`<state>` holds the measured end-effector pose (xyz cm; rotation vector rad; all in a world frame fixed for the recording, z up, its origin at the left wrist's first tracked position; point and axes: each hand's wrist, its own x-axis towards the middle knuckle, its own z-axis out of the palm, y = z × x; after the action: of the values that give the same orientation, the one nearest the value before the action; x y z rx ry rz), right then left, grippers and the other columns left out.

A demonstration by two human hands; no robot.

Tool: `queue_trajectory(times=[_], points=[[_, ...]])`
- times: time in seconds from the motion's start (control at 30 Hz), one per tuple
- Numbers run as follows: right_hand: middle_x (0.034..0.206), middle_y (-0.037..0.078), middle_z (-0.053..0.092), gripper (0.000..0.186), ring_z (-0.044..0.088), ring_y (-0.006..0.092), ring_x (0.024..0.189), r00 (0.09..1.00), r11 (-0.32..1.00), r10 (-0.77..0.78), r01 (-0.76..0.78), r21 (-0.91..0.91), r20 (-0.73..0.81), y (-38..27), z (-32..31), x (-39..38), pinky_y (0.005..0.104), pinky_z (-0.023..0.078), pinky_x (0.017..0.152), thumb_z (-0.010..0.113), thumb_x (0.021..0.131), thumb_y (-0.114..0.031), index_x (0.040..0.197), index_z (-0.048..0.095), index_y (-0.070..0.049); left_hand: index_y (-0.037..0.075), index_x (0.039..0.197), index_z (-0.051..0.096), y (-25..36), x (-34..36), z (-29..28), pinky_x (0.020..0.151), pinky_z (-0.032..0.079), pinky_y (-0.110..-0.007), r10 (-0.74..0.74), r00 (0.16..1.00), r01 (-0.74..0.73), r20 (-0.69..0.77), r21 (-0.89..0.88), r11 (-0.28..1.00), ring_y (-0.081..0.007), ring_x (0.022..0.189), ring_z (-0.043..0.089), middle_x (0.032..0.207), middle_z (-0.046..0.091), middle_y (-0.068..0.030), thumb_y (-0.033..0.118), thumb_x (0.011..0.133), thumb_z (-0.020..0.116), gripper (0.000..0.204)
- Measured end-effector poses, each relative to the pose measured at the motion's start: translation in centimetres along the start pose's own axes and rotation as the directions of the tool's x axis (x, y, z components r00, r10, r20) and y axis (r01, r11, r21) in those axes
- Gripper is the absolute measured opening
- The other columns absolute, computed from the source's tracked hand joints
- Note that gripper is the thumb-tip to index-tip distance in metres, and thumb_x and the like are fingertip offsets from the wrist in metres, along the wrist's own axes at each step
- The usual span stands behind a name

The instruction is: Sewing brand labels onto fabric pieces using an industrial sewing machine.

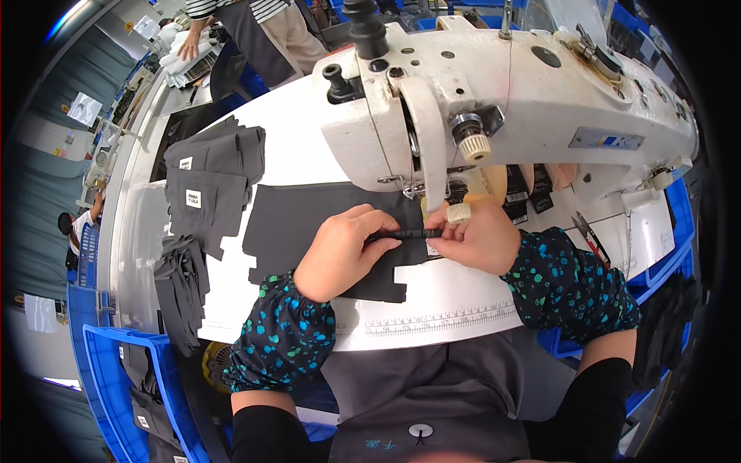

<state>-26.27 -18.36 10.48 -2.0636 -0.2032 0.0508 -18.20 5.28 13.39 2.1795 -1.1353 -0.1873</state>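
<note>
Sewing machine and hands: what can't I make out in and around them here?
All in the head view:
Gripped parts of the dark strip: hidden by the left hand and right hand.
Needle tip of the sewing machine: too small to pick out among the metal parts.
Head of the striped-top co-worker: cut off by the upper edge.
Near end of the blue crate: cut off by the lower edge.

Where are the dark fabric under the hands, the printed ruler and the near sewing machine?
Dark fabric (297,214), head view: upper-left part.
Printed ruler (441,322), head view: scale's middle.
Near sewing machine (544,100), head view: white arm.
</note>
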Motion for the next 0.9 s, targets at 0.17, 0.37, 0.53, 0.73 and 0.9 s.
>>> queue_trajectory(times=[0.17, 0.37, 0.53, 0.73, 0.9], points=[[0.073, -0.002, 0.064, 0.019, 0.055, 0.0019, 0.059, 0.999, 0.999, 0.035, -0.035, -0.002, 0.016, 0.2, 0.1, 0.1, 0.0193, 0.045, 0.057, 0.078, 0.083, -0.003, 0.1, 0.072, 0.003, 0.002, 0.1, 0.073, -0.1, -0.1, 0.2, 0.064, 0.054, -0.033, 0.004, 1.0, -0.004, -0.01, 0.002, 1.0, -0.0254, 0.07, 0.066, 0.088, 0.068, -0.0125, 0.007, 0.083, 0.079, 0.019], [0.075, 0.0, 0.066, 0.013, 0.057, 0.0033, 0.061, 1.0, 0.998, 0.004, -0.003, 0.068, -0.013, 0.3, 0.6, 0.1, 0.0198, 0.046, 0.057, 0.077, 0.084, -0.002, 0.096, 0.072, 0.003, 0.002, 0.098, 0.073, 0.1, -0.2, 0.2, 0.064, 0.054, -0.033, -0.014, 1.0, 0.015, -0.017, 0.05, 0.999, -0.0263, 0.069, 0.066, 0.087, 0.067, -0.0122, 0.007, 0.084, 0.079, 0.016], [0.075, 0.0, 0.066, 0.011, 0.057, 0.0034, 0.062, 0.999, 0.999, -0.037, 0.037, 0.033, -0.015, -0.2, 0.2, 0.1, 0.0204, 0.047, 0.057, 0.075, 0.085, -0.001, 0.095, 0.072, 0.003, 0.002, 0.098, 0.074, 0.2, -0.2, 0.6, 0.062, 0.054, -0.032, -0.006, 0.999, 0.007, -0.038, 0.026, 1.0, -0.0256, 0.065, 0.066, 0.087, 0.067, -0.0118, 0.008, 0.085, 0.078, 0.015], [0.074, 0.0, 0.065, 0.009, 0.057, 0.0033, 0.062, 0.997, 0.997, -0.074, 0.074, 0.015, -0.017, -0.2, 0.3, 0.1, 0.0209, 0.046, 0.057, 0.075, 0.086, -0.001, 0.093, 0.071, 0.002, 0.002, 0.098, 0.073, 0.0, -0.3, 0.7, 0.061, 0.054, -0.032, 0.015, 0.999, -0.014, -0.032, 0.041, 0.999, -0.0261, 0.064, 0.066, 0.087, 0.068, -0.0121, 0.007, 0.085, 0.078, 0.015], [0.074, 0.0, 0.066, 0.009, 0.058, 0.0034, 0.063, 0.999, 0.999, -0.025, 0.024, 0.04, 0.034, -0.2, 0.1, 0.0, 0.021, 0.047, 0.057, 0.075, 0.086, -0.001, 0.091, 0.07, 0.002, 0.005, 0.095, 0.074, 0.9, -0.2, 0.5, 0.067, 0.054, -0.035, 0.056, 0.997, -0.049, -0.049, 0.144, 0.988, -0.0263, 0.074, 0.066, 0.088, 0.069, -0.0096, 0.011, 0.084, 0.08, 0.014]])
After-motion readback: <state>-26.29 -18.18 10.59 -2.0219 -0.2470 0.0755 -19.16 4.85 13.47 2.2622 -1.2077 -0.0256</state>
